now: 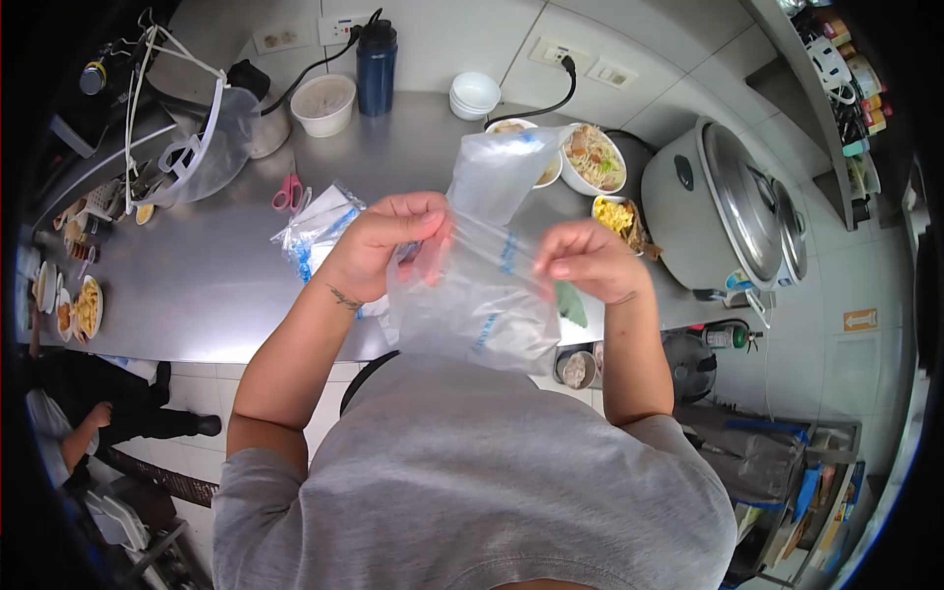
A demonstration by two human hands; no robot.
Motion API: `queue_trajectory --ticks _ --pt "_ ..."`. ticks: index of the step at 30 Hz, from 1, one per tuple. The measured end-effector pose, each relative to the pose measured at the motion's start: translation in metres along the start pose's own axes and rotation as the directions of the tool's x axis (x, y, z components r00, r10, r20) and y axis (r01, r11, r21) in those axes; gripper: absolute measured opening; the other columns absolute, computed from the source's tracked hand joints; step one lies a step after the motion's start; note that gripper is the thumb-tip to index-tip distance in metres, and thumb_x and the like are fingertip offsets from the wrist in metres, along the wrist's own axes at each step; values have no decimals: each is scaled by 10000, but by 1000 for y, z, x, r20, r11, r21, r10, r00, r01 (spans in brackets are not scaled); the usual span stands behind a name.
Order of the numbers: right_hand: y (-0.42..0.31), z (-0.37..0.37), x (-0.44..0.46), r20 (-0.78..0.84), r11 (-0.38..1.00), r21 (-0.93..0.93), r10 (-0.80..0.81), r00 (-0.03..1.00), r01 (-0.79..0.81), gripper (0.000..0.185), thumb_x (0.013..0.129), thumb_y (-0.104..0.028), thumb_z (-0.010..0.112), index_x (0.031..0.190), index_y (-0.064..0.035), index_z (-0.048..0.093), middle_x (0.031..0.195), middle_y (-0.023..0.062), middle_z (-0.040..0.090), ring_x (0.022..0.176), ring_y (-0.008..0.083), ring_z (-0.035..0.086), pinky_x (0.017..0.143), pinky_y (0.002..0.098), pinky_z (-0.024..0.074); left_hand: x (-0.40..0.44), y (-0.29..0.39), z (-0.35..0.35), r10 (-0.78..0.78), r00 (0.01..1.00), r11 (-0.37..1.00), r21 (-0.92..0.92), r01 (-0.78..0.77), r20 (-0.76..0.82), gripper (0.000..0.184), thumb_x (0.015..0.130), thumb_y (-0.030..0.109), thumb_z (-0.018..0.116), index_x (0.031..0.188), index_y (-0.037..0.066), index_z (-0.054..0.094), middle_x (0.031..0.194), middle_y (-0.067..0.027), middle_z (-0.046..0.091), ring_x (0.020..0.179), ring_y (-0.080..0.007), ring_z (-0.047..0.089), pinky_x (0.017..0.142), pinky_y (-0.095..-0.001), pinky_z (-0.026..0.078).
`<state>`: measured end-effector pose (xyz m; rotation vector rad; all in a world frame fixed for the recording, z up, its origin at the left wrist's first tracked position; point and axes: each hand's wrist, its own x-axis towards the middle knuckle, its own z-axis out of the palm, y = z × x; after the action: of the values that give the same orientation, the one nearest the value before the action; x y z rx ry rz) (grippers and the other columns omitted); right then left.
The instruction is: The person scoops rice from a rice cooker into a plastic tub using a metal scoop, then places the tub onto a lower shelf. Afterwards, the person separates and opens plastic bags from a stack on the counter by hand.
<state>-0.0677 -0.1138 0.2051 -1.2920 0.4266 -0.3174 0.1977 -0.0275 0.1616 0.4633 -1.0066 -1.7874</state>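
Crowding the right end of the metal counter (197, 285) stand a big rice cooker (683, 221) and bowls of food (582, 185); a blue bottle (377, 74) and stacked white bowls (475, 95) line the back edge. Crumpled packaging (320, 221) lies just beyond the left hand (398, 246). The clear plastic bag (482, 295) hangs between both hands over the front edge, partly hiding one food bowl; left thumb and fingers hold one side, the right hand (595, 264) pinches the other.
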Motion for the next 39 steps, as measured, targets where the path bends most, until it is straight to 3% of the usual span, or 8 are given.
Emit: queue_trajectory --ticks 8,13,16,19,27,29,35,39 --pt "-28 -95 84 -401 965 257 64 914 45 128 843 -151 611 858 -24 622 741 23 590 607 107 547 578 276 486 76 8 -18 -80 964 854 -516 -64 -252 81 873 94 559 900 18 566 641 2 527 410 -43 352 395 -187 270" --pt "146 -150 130 -456 906 402 325 829 -134 229 873 -230 561 1047 -82 589 877 45 628 712 162 595 558 287 475 81 -128 -74 -200 572 932 -335 -139 -795 84 833 86 577 814 4 573 657 -8 526 441 -101 423 432 -224 361" --pt "140 -97 106 -613 992 -42 67 787 -117 229 879 -266 544 995 -81 616 815 41 632 593 150 582 449 294 440 75 -150 -76 11 443 973 112 204 -897 119 844 114 566 844 -4 578 675 -63 569 501 -164 515 506 -271 442" --pt "141 -86 97 -601 975 -207 -62 797 -81 258 886 -243 534 1041 -43 590 835 73 632 601 164 598 467 298 461 71 -161 -78 474 539 548 712 438 -696 156 873 149 539 876 1 589 710 -131 608 603 -232 589 593 -329 478" --pt "169 -82 47 -780 992 38 104 617 -119 204 912 -212 533 1042 -56 527 812 39 579 621 120 554 569 239 459 57 -175 -75 281 483 858 442 260 -829 300 918 308 531 795 34 531 608 -51 516 518 -146 474 498 -274 379" --pt "159 -71 12 -785 962 -263 -257 564 73 208 892 -213 595 1008 -56 524 797 17 562 688 101 549 653 221 456 37 -127 -26 104 520 992 129 11 -848 318 933 337 517 778 60 496 565 15 418 490 -73 373 462 -223 307" --pt "67 19 -6 -67 448 -841 -640 766 302 337 762 -85 717 1057 -38 561 884 39 622 789 139 591 736 257 461 48 -97 57 359 648 933 229 -279 -672 228 951 237 499 787 87 447 584 43 332 521 -43 322 480 -202 261" --pt "72 7 -16 -249 749 -638 -419 873 177 193 798 -54 673 977 -32 605 865 27 648 757 120 599 727 245 465 47 -93 69 524 687 825 501 -261 -504 115 871 56 580 964 57 514 703 11 504 673 -60 455 651 -209 391"
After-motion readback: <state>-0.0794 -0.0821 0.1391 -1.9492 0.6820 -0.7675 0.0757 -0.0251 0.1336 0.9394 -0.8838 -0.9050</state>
